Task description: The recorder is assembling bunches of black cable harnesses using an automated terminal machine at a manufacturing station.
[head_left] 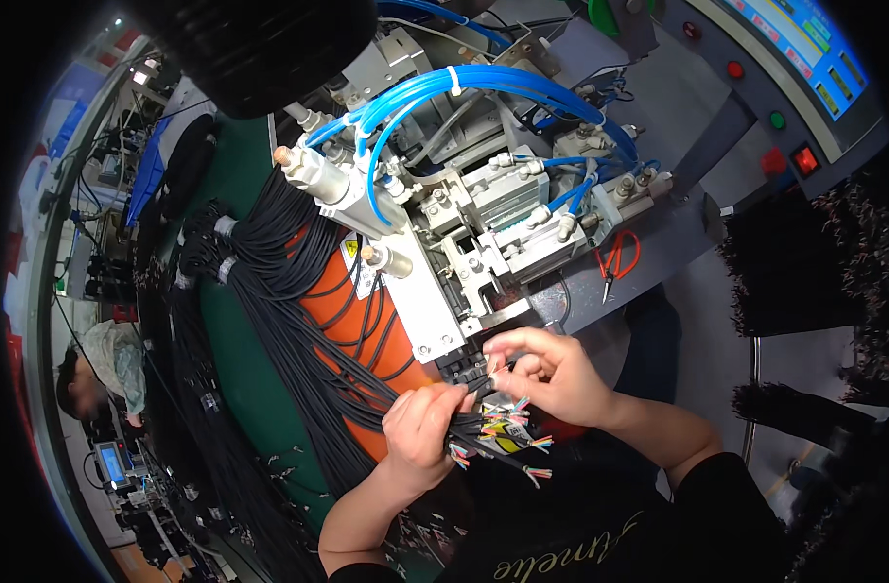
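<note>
My left hand [421,433] is closed around several black cables [471,428], below the front of a metal pneumatic press fixture [464,243]. Stripped ends with thin coloured wires [507,412] fan out to the right of that fist. My right hand [559,381] is closed, its thumb and fingertips pinching the wire end of one black cable just right of the left hand. The fingers partly hide this wire end. Both hands are close together, just under the fixture's dark front block [461,365].
A long bundle of black cables [289,330] lies over an orange panel [396,352] and green mat [235,325] at left. Blue air hoses [483,78] arch over the fixture. Red-handled scissors [614,262] lie right. A screen [804,58] and buttons stand upper right. Another person [104,374] is far left.
</note>
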`<move>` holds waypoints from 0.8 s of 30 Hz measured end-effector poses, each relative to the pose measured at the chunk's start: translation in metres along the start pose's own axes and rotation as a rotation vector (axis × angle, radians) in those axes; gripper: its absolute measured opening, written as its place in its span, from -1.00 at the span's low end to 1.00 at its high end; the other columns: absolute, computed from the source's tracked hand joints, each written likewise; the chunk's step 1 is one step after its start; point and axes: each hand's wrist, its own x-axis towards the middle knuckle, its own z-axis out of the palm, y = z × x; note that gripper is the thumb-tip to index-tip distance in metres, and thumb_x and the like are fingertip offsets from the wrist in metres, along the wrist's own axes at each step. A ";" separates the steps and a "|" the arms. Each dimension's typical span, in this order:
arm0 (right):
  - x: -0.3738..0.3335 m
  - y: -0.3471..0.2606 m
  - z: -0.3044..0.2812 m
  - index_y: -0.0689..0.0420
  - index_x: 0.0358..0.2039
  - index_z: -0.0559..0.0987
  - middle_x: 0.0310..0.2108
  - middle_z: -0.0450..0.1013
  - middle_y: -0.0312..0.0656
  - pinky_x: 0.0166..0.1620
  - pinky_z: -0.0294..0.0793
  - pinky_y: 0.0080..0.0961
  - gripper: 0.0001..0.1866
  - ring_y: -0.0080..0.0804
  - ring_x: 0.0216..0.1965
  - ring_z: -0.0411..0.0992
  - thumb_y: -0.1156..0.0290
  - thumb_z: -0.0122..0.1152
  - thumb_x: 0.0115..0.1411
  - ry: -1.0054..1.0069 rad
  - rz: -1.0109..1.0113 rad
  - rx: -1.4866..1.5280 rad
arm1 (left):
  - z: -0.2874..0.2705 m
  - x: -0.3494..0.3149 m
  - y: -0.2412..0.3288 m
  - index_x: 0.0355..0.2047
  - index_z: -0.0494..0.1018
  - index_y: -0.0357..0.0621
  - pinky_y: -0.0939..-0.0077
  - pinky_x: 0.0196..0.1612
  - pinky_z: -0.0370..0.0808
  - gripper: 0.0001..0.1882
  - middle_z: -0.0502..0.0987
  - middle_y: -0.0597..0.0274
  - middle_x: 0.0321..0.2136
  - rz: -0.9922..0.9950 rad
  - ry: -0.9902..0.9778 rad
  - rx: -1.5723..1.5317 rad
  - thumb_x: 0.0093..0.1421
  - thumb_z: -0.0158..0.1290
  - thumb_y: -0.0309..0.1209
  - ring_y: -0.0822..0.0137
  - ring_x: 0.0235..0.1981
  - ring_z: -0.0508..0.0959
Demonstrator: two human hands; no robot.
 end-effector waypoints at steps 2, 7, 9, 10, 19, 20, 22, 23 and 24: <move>0.002 0.010 -0.001 0.32 -0.08 0.52 -0.29 0.50 -0.25 -0.44 0.38 -0.78 -0.78 -0.75 -0.45 0.44 0.62 0.15 0.24 0.005 -0.021 -0.080 | -0.001 0.008 0.003 -0.18 0.49 -0.29 0.34 -0.39 0.44 -0.59 0.57 0.13 -0.39 -0.067 -0.053 -0.049 -0.09 0.25 -0.46 0.16 -0.44 0.57; 0.007 0.006 -0.009 0.29 -0.06 0.51 -0.36 0.49 -0.29 -0.52 0.29 -0.81 -0.76 -0.79 -0.50 0.39 0.62 0.14 0.26 -0.106 0.149 0.079 | -0.005 0.015 -0.004 -0.16 0.50 -0.31 0.35 -0.39 0.44 -0.58 0.57 0.12 -0.39 -0.056 -0.098 -0.213 -0.09 0.22 -0.47 0.16 -0.44 0.57; 0.011 0.000 -0.010 0.28 -0.06 0.51 -0.39 0.47 -0.30 -0.53 0.26 -0.81 -0.76 -0.79 -0.52 0.38 0.62 0.14 0.26 -0.115 0.223 0.143 | -0.004 0.016 0.000 -0.17 0.50 -0.30 0.36 -0.39 0.44 -0.56 0.57 0.12 -0.40 0.031 -0.094 -0.065 -0.12 0.24 -0.47 0.16 -0.42 0.58; 0.013 -0.003 -0.011 0.28 -0.06 0.51 -0.42 0.46 -0.32 -0.54 0.24 -0.80 -0.77 -0.78 -0.53 0.37 0.61 0.14 0.26 -0.123 0.296 0.207 | -0.003 0.017 0.002 -0.17 0.50 -0.30 0.36 -0.40 0.44 -0.55 0.57 0.12 -0.40 0.075 -0.092 0.008 -0.14 0.24 -0.47 0.16 -0.42 0.58; 0.003 0.016 0.014 0.30 -0.01 0.50 -0.24 0.41 -0.24 -0.19 0.50 -0.66 -0.73 -0.61 -0.24 0.46 0.58 0.14 0.28 -0.050 -0.101 0.219 | 0.002 0.020 0.000 -0.25 0.48 -0.27 0.35 -0.52 0.37 -0.63 0.54 0.18 -0.53 -0.029 -0.035 -0.155 -0.13 0.25 -0.48 0.18 -0.57 0.55; 0.002 0.017 0.015 0.30 -0.01 0.50 -0.24 0.41 -0.24 -0.19 0.50 -0.66 -0.73 -0.61 -0.24 0.46 0.58 0.14 0.28 -0.050 -0.100 0.219 | 0.002 0.020 0.001 -0.26 0.48 -0.27 0.35 -0.53 0.37 -0.65 0.53 0.19 -0.55 -0.030 -0.026 -0.165 -0.11 0.25 -0.48 0.18 -0.58 0.55; 0.001 0.018 0.016 0.32 -0.02 0.51 -0.27 0.41 -0.20 -0.22 0.49 -0.63 -0.75 -0.55 -0.22 0.46 0.63 0.08 0.29 0.045 -0.555 -0.433 | 0.001 0.021 0.002 -0.28 0.47 -0.26 0.35 -0.55 0.35 -0.70 0.52 0.20 -0.58 -0.033 -0.009 -0.187 -0.06 0.24 -0.48 0.18 -0.62 0.53; 0.000 0.019 0.017 0.32 -0.02 0.52 -0.29 0.41 -0.19 -0.23 0.49 -0.62 -0.75 -0.53 -0.21 0.46 0.66 0.05 0.29 0.094 -0.775 -0.763 | 0.001 0.020 0.003 -0.28 0.47 -0.26 0.35 -0.55 0.35 -0.70 0.52 0.20 -0.58 -0.034 -0.010 -0.187 -0.06 0.24 -0.48 0.18 -0.62 0.53; 0.000 0.019 0.015 0.32 -0.02 0.52 -0.29 0.41 -0.19 -0.23 0.49 -0.62 -0.75 -0.53 -0.21 0.46 0.66 0.05 0.29 0.092 -0.773 -0.763 | 0.002 0.019 0.003 -0.29 0.47 -0.26 0.36 -0.55 0.35 -0.71 0.51 0.19 -0.59 -0.024 -0.017 -0.144 -0.05 0.24 -0.48 0.19 -0.62 0.53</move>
